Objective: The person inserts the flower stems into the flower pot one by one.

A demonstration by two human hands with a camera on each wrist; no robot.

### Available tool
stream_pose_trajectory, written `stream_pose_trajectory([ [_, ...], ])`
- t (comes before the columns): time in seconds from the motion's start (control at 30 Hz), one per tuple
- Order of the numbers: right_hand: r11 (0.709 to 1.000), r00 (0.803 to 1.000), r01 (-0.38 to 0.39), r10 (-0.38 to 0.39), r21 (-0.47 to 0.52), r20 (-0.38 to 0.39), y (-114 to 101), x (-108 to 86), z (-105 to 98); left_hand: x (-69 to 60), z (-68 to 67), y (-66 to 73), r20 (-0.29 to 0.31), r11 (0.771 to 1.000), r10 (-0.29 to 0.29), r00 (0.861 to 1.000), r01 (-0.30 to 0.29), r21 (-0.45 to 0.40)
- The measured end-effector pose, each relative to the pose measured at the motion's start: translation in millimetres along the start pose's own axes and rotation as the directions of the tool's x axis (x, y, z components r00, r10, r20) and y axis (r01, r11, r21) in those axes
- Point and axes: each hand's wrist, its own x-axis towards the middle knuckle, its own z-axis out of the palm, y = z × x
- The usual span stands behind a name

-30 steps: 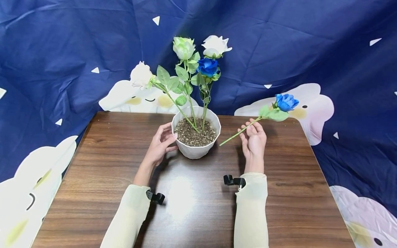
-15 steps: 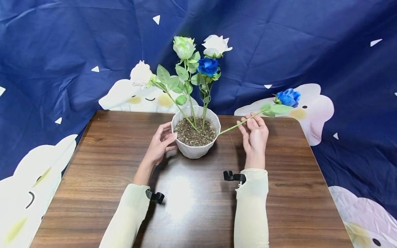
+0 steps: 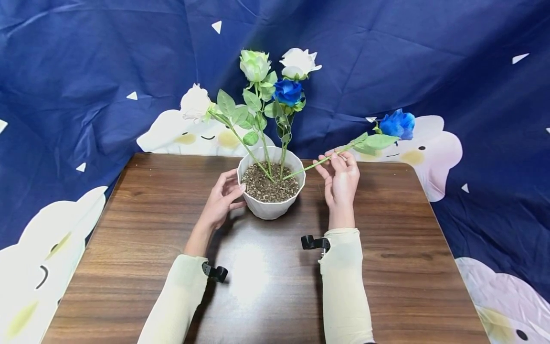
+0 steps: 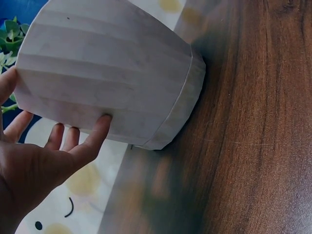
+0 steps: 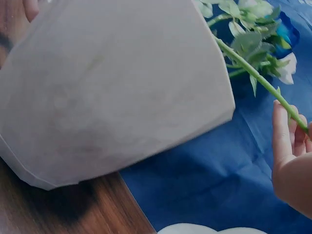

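A white faceted flower pot (image 3: 271, 210) filled with soil (image 3: 268, 188) stands on the table. My left hand (image 3: 220, 200) holds the pot's left side, thumb at the rim and fingers along the wall; the left wrist view shows those fingers (image 4: 92, 141) touching it. My right hand (image 3: 342, 184) pinches the green stem of a blue rose (image 3: 397, 125), to the right of the pot. The stem (image 5: 263, 80) slants over the rim, its lower end at the soil; whether it enters the soil I cannot tell. The blossom leans far right.
Stuck in the soil are a white rose (image 3: 195, 102) leaning left, a pale green rose (image 3: 255, 66), another white rose (image 3: 298, 63) and an upright blue rose (image 3: 288, 92). Behind the wooden table (image 3: 399, 258) hangs a blue cloth (image 3: 107, 57) with cloud prints.
My right hand has moved up and then left, bringing the rose stem's lower end from beside the pot over the rim to the soil. The left hand and pot have stayed put.
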Motion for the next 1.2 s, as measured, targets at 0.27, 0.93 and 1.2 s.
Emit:
stream_pose_trajectory([
  [0.27,0.993,0.999,0.03,-0.026,-0.111,0.037,10.8,-3.3,12.5,0.0,0.1,1.1,0.004,1.0,-0.003,1.0,0.003,0.002],
  [0.93,0.857,0.982,0.144,-0.061,-0.495,0.179,39.7,-15.2,32.3,0.2,0.6,1.5,0.0,1.0,-0.009,1.0,0.009,0.005],
  [1.2,0.718,0.956,0.261,-0.098,-0.646,0.278,45.0,-19.7,37.8,0.2,0.2,0.6,-0.001,1.0,-0.009,1.0,0.009,0.007],
])
